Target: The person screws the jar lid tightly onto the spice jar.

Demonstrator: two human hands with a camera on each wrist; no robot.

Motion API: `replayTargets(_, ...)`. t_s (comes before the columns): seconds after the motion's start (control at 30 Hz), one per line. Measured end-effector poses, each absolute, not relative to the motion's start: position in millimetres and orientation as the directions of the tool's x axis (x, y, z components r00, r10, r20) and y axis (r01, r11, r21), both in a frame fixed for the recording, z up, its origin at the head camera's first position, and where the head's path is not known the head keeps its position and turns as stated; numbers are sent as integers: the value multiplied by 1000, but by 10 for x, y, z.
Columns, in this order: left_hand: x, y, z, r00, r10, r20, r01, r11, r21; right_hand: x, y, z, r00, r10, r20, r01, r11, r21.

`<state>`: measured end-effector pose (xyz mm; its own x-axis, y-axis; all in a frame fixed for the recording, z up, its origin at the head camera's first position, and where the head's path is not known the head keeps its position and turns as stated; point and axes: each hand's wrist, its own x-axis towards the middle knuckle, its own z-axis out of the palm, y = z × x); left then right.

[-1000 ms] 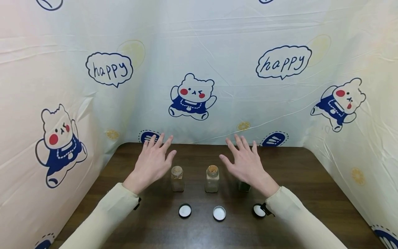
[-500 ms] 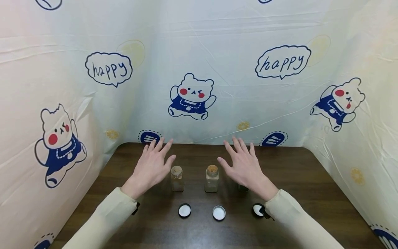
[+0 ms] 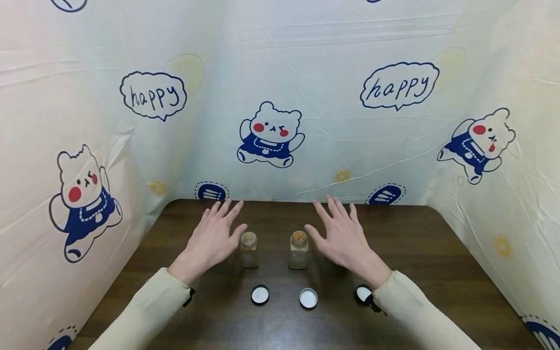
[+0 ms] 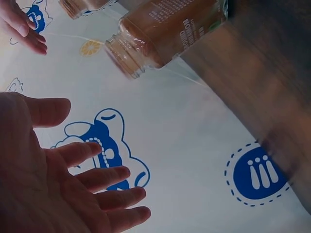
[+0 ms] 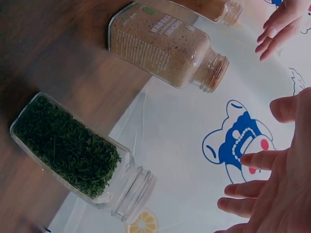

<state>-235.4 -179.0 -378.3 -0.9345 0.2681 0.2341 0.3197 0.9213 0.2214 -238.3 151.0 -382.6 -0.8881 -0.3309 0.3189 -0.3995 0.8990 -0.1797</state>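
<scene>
1. The left hand (image 3: pixel 212 240) hovers with its fingers spread, thumb beside the uncapped jar of brown powder (image 3: pixel 250 259), left of the middle of the desk (image 3: pixel 437 253).
2. The right hand (image 3: pixel 346 240), fingers also spread, hangs between the open jar of speckled tan powder (image 3: pixel 298 258) and the desk's right edge.
3. The open jar of green herb flakes (image 5: pixel 68 145) stands upright, like the others.
4. Three upturned lids (image 3: pixel 308 299) lie nearer the desk's front edge.

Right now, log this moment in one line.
left hand: spread, holds nothing | right hand: spread, holds nothing | three jars: uncapped, upright | three lids: on table
</scene>
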Motion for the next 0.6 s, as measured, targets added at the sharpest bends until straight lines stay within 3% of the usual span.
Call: replayTargets(0.6, -2278, -1826, -3846, -923, 287, 258, 349, 906, 239, -2274, 1440, -3874, -866, -350, 358, -430, 885, -176)
